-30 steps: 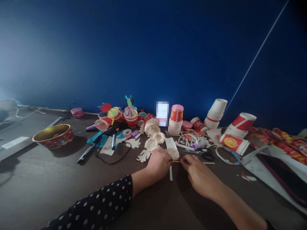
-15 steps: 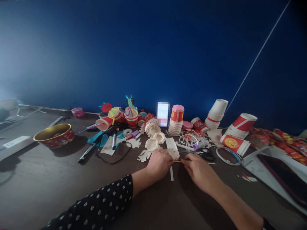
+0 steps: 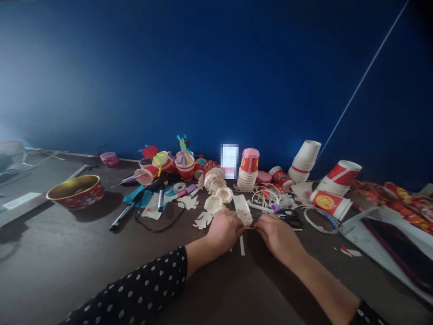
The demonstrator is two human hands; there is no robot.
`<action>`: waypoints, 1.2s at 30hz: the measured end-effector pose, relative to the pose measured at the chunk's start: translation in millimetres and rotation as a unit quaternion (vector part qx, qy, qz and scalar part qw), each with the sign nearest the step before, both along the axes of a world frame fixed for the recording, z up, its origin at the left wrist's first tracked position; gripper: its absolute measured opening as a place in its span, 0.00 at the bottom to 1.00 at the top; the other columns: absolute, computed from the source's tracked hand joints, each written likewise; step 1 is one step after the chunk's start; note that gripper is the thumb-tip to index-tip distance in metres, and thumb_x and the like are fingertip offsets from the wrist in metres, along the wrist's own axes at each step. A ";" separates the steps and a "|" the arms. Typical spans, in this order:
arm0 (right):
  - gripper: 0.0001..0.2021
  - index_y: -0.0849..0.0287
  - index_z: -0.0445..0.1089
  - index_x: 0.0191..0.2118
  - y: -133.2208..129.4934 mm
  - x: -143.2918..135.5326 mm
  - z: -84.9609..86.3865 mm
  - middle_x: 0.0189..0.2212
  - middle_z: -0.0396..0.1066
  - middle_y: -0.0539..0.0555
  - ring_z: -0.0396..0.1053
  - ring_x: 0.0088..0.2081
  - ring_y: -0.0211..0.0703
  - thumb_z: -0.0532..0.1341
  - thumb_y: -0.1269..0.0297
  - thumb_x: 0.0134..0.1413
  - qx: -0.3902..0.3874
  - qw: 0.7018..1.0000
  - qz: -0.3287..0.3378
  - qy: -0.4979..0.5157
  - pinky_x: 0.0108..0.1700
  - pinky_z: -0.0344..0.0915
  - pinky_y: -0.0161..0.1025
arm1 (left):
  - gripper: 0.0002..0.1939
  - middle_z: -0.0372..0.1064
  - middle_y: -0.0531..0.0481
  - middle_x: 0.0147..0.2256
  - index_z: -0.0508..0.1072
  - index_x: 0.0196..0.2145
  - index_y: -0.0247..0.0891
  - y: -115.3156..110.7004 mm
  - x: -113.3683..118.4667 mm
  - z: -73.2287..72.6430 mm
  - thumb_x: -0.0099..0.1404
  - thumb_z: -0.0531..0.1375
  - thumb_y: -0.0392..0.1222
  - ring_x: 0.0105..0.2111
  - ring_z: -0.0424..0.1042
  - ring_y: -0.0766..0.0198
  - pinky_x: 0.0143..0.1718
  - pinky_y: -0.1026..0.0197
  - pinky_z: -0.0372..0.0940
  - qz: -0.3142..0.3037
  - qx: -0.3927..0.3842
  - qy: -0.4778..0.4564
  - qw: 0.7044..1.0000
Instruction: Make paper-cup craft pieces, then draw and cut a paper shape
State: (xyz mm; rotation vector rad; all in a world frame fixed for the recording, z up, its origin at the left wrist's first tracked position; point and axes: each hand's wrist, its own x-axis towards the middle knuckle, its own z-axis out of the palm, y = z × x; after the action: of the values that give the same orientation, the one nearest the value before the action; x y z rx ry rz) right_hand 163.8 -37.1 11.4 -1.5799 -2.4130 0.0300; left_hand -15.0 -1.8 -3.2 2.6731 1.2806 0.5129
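Observation:
A thin wooden stick [image 3: 250,228] lies crosswise low over the table between my hands, its free end pointing right. My left hand [image 3: 223,231] is closed round the stick's left part, palm down. My right hand [image 3: 280,238] pinches it farther right with thumb and fingers. Just behind the stick, touching or nearly touching it, is a round scalloped piece of cut white paper cup [image 3: 245,217]. Beyond my left hand are more frilled cup pieces [image 3: 214,204]. A white paper strip [image 3: 242,246] shows in front of the stick.
Black scissors [image 3: 291,217] and a tape ring [image 3: 321,220] lie right of my right hand. Stacked paper cups [image 3: 248,178] stand at the back. A gold-rimmed red bowl [image 3: 79,198], markers [image 3: 161,198] and a black cord [image 3: 169,229] are leftward; a white box [image 3: 361,225] sits right.
My right hand has shifted slightly left along the stick, its fingers drawn in closer, and more of its sleeve cuff shows. My left hand stays almost where it was.

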 end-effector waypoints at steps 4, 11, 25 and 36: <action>0.12 0.58 0.73 0.33 1.6 0.8 1.9 0.32 0.71 0.53 0.66 0.38 0.43 0.52 0.70 0.59 0.004 1.000 0.005 0.002 0.39 0.59 0.36 | 0.07 0.71 0.49 0.31 0.74 0.28 0.36 0.2 0.4 0.6 0.61 0.59 0.39 0.35 0.66 0.60 0.39 0.60 0.58 0.005 -0.007 0.000 1.000; 0.11 0.58 0.72 0.32 2.1 3.2 3.9 0.32 0.71 0.53 0.66 0.38 0.43 0.52 0.71 0.58 0.001 1.000 0.002 -0.014 0.37 0.58 0.35 | 0.06 0.70 0.49 0.30 0.74 0.27 0.36 -1.2 -0.3 1.5 0.61 0.59 0.38 0.34 0.66 0.60 0.38 0.61 0.59 0.000 -0.005 -0.003 1.000; 0.12 0.56 0.72 0.27 6.7 39.4 9.7 0.30 0.71 0.53 0.67 0.36 0.44 0.53 0.75 0.53 -0.015 0.994 -0.048 -0.094 0.33 0.58 0.36 | 0.07 0.71 0.48 0.31 0.75 0.29 0.36 -2.5 1.3 5.1 0.61 0.58 0.39 0.36 0.66 0.59 0.40 0.59 0.59 0.010 -0.025 -0.003 1.000; 0.12 0.55 0.69 0.44 -3.3 -9.6 0.7 0.37 0.68 0.53 0.68 0.36 0.40 0.52 0.68 0.59 0.025 0.997 0.033 0.073 0.36 0.62 0.34 | 0.08 0.71 0.47 0.30 0.75 0.28 0.36 -2.6 0.0 3.8 0.59 0.56 0.35 0.34 0.68 0.60 0.39 0.60 0.60 -0.005 -0.015 -0.016 1.000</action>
State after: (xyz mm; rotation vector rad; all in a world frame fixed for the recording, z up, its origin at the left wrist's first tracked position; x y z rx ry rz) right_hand 154.2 -40.4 12.1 -1.4244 -2.3345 0.0922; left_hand -15.0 -4.3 0.6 2.6344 1.2569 0.5294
